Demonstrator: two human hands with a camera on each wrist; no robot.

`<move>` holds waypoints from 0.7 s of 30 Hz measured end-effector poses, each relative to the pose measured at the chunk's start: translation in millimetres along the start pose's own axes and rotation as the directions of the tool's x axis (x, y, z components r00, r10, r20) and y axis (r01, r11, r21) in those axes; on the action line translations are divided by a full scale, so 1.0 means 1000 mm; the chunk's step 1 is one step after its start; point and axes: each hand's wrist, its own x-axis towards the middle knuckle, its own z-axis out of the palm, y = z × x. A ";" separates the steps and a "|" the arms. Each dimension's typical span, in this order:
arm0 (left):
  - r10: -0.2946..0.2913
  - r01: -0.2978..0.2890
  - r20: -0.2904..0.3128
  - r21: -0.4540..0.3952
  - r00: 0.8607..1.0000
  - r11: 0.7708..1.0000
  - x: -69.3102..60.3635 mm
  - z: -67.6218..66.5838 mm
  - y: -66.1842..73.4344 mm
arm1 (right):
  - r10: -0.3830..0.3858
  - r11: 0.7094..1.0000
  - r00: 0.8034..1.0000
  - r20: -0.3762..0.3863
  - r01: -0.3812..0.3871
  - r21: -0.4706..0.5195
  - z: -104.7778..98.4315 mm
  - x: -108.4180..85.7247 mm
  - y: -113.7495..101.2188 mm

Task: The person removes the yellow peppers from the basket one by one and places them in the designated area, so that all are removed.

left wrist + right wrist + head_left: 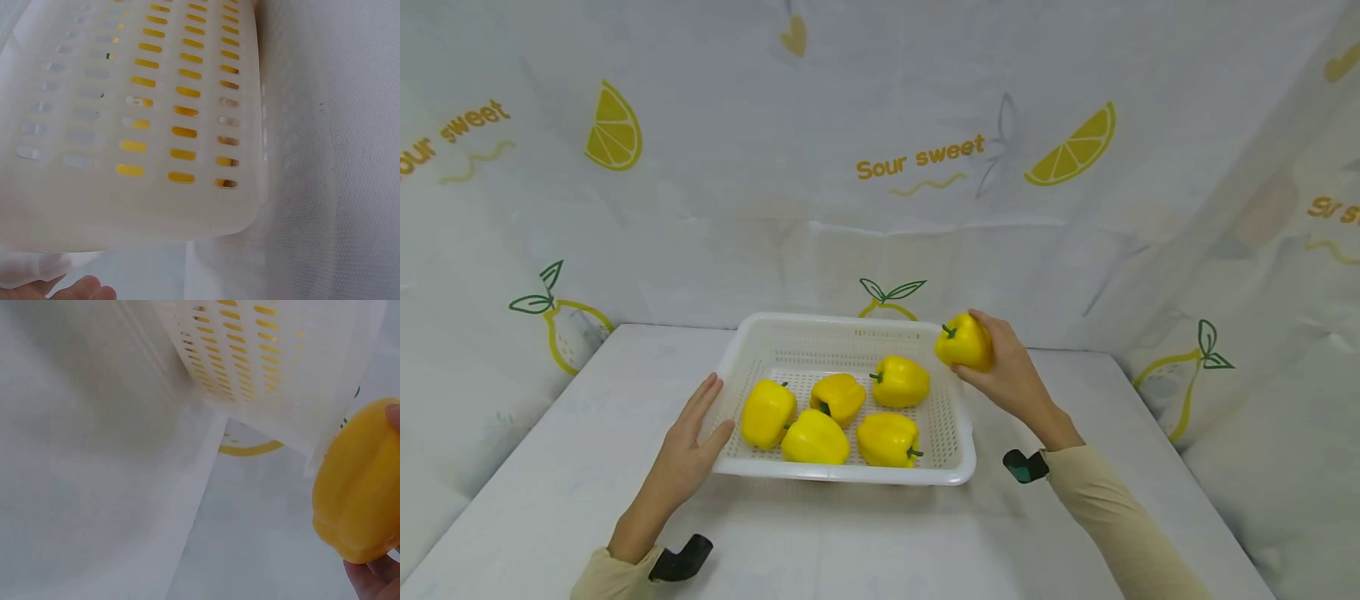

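Held pepper: up it is held, a glossy yellow, blocky bell pepper (966, 343), at the far right corner of the white, rectangular, slotted plastic basket (850, 472), its stem pointed leftward, to the basket's inside.
Right hand (1011, 379): nearer by far; fingers and thumb are clamped round that pepper.
Left hand (687, 448): nothing gripped here; straight fingers are laid at the basket's left rim, thumb apart.
Basket load: five yellow bell peppers (816, 437) are seen inside.
Views: the stem is caught clearly by the head camera; the basket's right outer wall, by the right wrist's.
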 end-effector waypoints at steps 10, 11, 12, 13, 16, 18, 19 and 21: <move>0.008 -0.008 -0.010 -0.003 1.000 1.000 -0.001 0.000 -0.001 | 0.040 0.999 0.999 -0.003 -0.040 0.014 -0.003 0.002 0.009; 0.007 -0.007 -0.010 -0.004 1.000 1.000 -0.001 0.000 -0.001 | 0.042 0.999 0.999 -0.004 -0.042 0.017 -0.003 0.002 0.010; 0.004 -0.004 -0.009 -0.005 1.000 1.000 -0.001 0.001 -0.002 | 0.044 0.999 0.999 -0.006 -0.044 0.017 -0.003 0.002 0.010; 0.003 -0.003 -0.009 -0.005 1.000 1.000 0.000 0.001 -0.002 | 0.047 0.999 0.999 -0.008 -0.047 0.016 -0.003 0.002 0.011; 0.006 -0.006 -0.012 -0.006 1.000 1.000 0.000 0.002 -0.002 | 0.061 0.998 0.998 -0.019 -0.061 0.018 -0.004 0.002 0.014; 0.006 -0.006 -0.012 -0.008 1.000 1.000 0.001 0.002 -0.002 | 0.072 0.997 0.997 -0.026 -0.072 0.018 -0.003 0.002 0.016; 0.007 -0.007 -0.012 -0.009 1.000 1.000 0.001 0.002 -0.002 | 0.078 0.997 0.997 -0.029 -0.077 0.018 -0.003 0.002 0.018; 0.007 -0.007 -0.011 -0.009 1.000 1.000 0.000 0.001 -0.001 | 0.086 0.996 0.996 -0.031 -0.085 0.022 -0.003 0.003 0.021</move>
